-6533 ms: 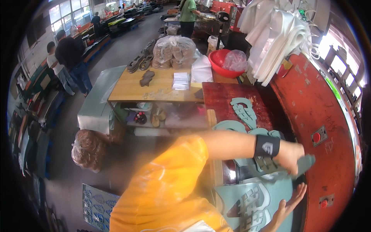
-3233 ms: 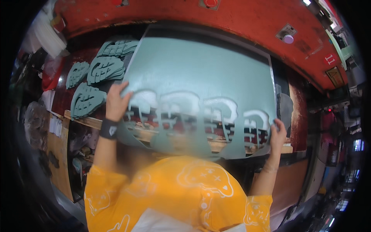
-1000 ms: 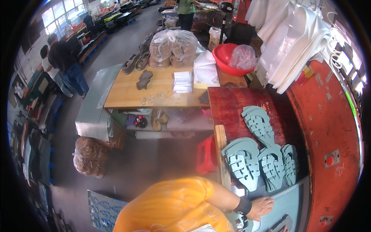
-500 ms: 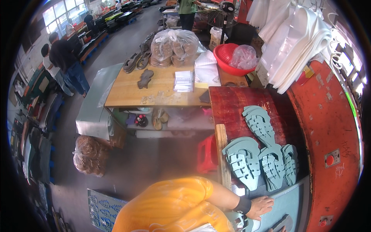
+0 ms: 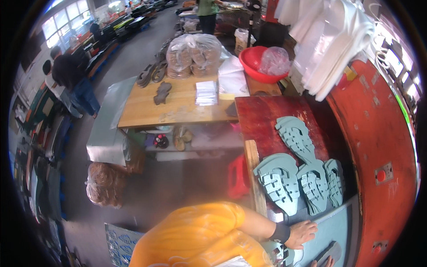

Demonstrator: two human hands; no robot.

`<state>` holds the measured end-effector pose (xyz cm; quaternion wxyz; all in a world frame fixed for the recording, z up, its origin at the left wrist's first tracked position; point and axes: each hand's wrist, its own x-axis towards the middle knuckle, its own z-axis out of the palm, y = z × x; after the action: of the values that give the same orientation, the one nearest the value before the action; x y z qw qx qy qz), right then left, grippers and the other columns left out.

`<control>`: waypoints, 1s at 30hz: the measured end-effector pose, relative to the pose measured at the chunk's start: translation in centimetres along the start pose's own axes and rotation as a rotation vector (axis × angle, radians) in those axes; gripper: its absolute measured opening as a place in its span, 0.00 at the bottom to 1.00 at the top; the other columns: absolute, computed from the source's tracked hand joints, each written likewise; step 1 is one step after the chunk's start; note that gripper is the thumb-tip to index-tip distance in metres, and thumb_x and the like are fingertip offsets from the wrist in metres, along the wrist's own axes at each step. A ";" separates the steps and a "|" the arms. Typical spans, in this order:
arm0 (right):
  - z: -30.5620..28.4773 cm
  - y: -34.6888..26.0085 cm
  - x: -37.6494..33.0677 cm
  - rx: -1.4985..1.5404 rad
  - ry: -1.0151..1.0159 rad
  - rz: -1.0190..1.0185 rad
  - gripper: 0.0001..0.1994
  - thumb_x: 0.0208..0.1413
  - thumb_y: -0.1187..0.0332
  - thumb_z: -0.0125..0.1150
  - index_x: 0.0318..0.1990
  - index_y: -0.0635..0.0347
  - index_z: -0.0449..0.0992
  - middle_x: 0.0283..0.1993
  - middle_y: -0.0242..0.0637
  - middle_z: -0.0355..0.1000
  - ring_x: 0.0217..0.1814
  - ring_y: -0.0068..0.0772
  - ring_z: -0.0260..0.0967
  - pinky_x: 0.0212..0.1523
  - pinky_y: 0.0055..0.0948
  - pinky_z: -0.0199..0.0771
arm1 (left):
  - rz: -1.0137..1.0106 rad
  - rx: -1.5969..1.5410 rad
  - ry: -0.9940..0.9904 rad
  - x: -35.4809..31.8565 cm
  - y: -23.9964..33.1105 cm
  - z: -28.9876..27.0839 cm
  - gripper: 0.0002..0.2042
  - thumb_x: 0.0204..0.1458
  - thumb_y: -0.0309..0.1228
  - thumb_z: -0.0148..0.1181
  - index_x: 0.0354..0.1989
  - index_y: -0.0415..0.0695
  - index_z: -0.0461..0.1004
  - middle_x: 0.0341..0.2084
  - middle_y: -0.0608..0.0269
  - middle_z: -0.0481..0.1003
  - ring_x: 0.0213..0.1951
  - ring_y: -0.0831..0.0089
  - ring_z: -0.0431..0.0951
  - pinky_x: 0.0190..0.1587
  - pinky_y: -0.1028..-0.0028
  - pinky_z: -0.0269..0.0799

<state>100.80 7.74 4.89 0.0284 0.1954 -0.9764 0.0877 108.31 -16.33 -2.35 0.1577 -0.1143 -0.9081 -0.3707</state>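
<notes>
The left hand [image 5: 302, 232], on an orange-sleeved arm with a dark wristband [image 5: 280, 232], lies flat and spread, palm down, on a pale teal sheet [image 5: 331, 227] at the near right, holding nothing. Only the fingertips of the right hand [image 5: 321, 262] show at the lower edge; they touch a dark sole-shaped cutter [image 5: 328, 252] lying on the same sheet, and whether that hand is spread or closed cannot be told. The sheet lies on the bed of a red press [image 5: 378, 133], whose curved body runs up the right side with a red button [image 5: 380, 175] on it. Just beyond the left hand, a pile of teal sole cutouts [image 5: 296, 178] lies overlapping, treads up, on the dark red bench top [image 5: 262, 115], one of them [image 5: 294, 135] set a little farther back. A wooden strip [image 5: 252, 173] edges the bench on its left. On the floor to the lower left lies another teal sheet [image 5: 118, 242] with sole shapes punched out, and a tied brown bag [image 5: 104, 183] sits beyond it. Farther off stands a wooden table [image 5: 178, 107] carrying a dark sole [image 5: 162, 92], a stack of white papers [image 5: 206, 92] and clear bags of brown pieces [image 5: 193, 55]. A red basin [image 5: 258, 66] sits at its right end. White sheets [image 5: 329, 40] hang above the press. People [image 5: 71, 80] stand at the far left.
</notes>
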 end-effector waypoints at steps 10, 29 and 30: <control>-0.6 -2.1 7.6 0.388 0.190 0.065 0.29 0.33 0.61 0.69 0.50 0.55 0.76 0.61 0.46 0.62 0.63 0.47 0.59 0.60 0.40 0.61 | 0.002 0.122 0.016 6.7 -1.8 -3.3 0.25 0.39 0.40 0.65 0.46 0.43 0.72 0.51 0.51 0.67 0.56 0.53 0.64 0.56 0.58 0.60; 1.6 -6.3 13.7 0.277 0.208 -0.019 0.28 0.32 0.60 0.71 0.49 0.47 0.76 0.59 0.44 0.61 0.60 0.62 0.53 0.57 0.51 0.57 | -0.076 0.055 -0.023 9.7 -1.6 -3.5 0.22 0.38 0.37 0.66 0.44 0.43 0.73 0.53 0.52 0.66 0.58 0.54 0.62 0.58 0.57 0.60; 1.5 -6.5 13.7 0.284 0.206 -0.022 0.28 0.32 0.60 0.71 0.49 0.47 0.76 0.59 0.44 0.61 0.60 0.63 0.53 0.57 0.51 0.57 | -0.079 0.052 -0.024 9.8 -1.6 -3.6 0.22 0.38 0.37 0.67 0.44 0.43 0.73 0.53 0.52 0.66 0.58 0.53 0.62 0.58 0.57 0.60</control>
<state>90.62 -3.59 5.70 0.1015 0.1982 -0.9439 0.2439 99.51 -19.06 2.67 0.1350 -0.0789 -0.9230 -0.3516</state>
